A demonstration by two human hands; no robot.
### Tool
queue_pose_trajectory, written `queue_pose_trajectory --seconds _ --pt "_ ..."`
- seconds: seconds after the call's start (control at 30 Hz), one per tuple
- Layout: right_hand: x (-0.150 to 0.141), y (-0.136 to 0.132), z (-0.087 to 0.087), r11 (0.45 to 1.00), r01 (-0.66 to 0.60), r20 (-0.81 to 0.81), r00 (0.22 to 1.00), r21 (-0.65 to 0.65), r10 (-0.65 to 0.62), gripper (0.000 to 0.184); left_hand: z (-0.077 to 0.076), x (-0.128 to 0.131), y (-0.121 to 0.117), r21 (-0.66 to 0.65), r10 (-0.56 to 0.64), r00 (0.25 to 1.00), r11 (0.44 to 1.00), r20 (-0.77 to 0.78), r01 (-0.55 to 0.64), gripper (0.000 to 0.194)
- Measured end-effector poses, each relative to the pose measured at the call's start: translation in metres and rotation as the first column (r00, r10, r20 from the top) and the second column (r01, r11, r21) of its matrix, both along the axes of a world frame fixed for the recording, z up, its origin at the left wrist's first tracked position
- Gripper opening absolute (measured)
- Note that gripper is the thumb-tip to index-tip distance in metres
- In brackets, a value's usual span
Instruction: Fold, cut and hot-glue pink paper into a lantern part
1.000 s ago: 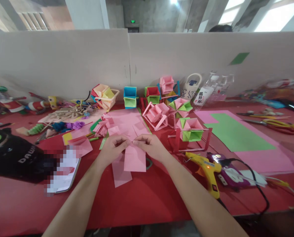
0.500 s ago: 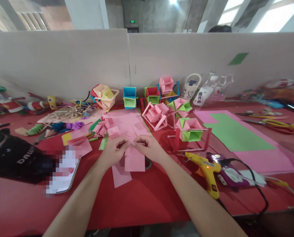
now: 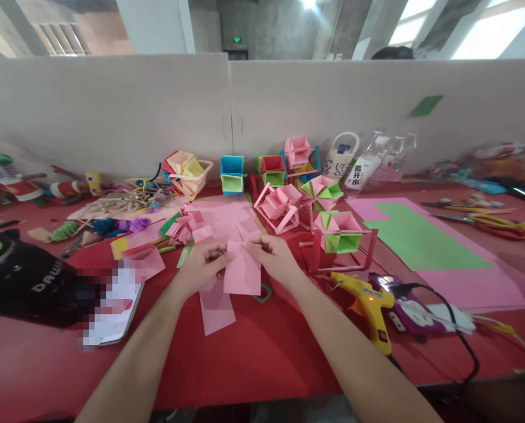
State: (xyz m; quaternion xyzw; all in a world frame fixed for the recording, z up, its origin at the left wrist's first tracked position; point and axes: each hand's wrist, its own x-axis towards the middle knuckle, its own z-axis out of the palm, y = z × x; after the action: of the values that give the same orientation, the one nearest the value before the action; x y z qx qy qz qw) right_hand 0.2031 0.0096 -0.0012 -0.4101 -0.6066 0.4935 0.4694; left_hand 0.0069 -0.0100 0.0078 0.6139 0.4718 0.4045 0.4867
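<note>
Between my two hands is a piece of pink paper (image 3: 242,273), its flat lower part facing me. My left hand (image 3: 203,264) pinches its upper left edge between thumb and fingers. On the upper right edge, my right hand (image 3: 272,255) is closed in a similar pinch. Under my left hand a loose pink paper strip (image 3: 217,311) lies on the red table. A green scissors handle (image 3: 263,292) shows partly from behind the held paper. Beyond my hands lie larger pink sheets (image 3: 221,212) and a bunch of folded pink paper pieces (image 3: 185,226).
Folded pink and green paper models (image 3: 342,232) stand at the back right. A yellow glue gun (image 3: 370,302) rests beside a purple power strip (image 3: 414,311). At left are a black cup (image 3: 29,279) and a phone (image 3: 119,311). A grey partition (image 3: 113,111) closes the back.
The held paper has opened out at its upper part, and its lower edge has risen slightly. My hands have drawn a little apart, and more of the scissors handle shows.
</note>
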Motion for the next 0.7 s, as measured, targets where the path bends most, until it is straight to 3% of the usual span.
queue_pose_trajectory --seconds 0.2,0.27,0.33,0.43,0.5,0.6,0.7 --pt "0.003 0.003 0.0 1.0 0.03 0.016 0.999 0.006 -0.03 0.028 0.004 -0.002 -0.001 -0.034 -0.037 0.999 0.999 -0.01 0.037 0.025" --pt "0.004 0.001 0.001 0.993 0.076 0.065 0.994 0.09 -0.082 0.029 0.002 -0.002 0.0 -0.052 0.019 1.0 0.998 0.002 -0.019 0.025" --pt "0.004 -0.003 0.003 0.958 0.096 0.144 0.98 0.269 -0.139 0.039 0.001 -0.002 0.002 -0.087 0.099 0.994 0.992 0.047 -0.094 0.025" --pt "0.004 -0.01 0.005 0.864 -0.074 0.351 0.928 0.499 -0.123 0.062 -0.001 -0.003 0.003 -0.174 0.18 0.971 0.973 0.16 -0.152 0.027" --pt "0.002 -0.013 0.003 0.823 -0.237 0.513 0.855 0.516 -0.075 0.07 0.0 -0.003 0.003 -0.235 0.196 0.956 0.961 0.22 -0.143 0.029" --pt "-0.002 -0.015 -0.001 0.797 -0.368 0.658 0.751 0.479 -0.049 0.065 0.003 -0.003 0.002 -0.312 0.194 0.943 0.944 0.272 -0.104 0.029" --pt "-0.005 -0.014 -0.003 0.777 -0.37 0.68 0.726 0.509 -0.099 0.049 0.004 -0.003 0.001 -0.366 0.195 0.939 0.927 0.282 -0.082 0.029"
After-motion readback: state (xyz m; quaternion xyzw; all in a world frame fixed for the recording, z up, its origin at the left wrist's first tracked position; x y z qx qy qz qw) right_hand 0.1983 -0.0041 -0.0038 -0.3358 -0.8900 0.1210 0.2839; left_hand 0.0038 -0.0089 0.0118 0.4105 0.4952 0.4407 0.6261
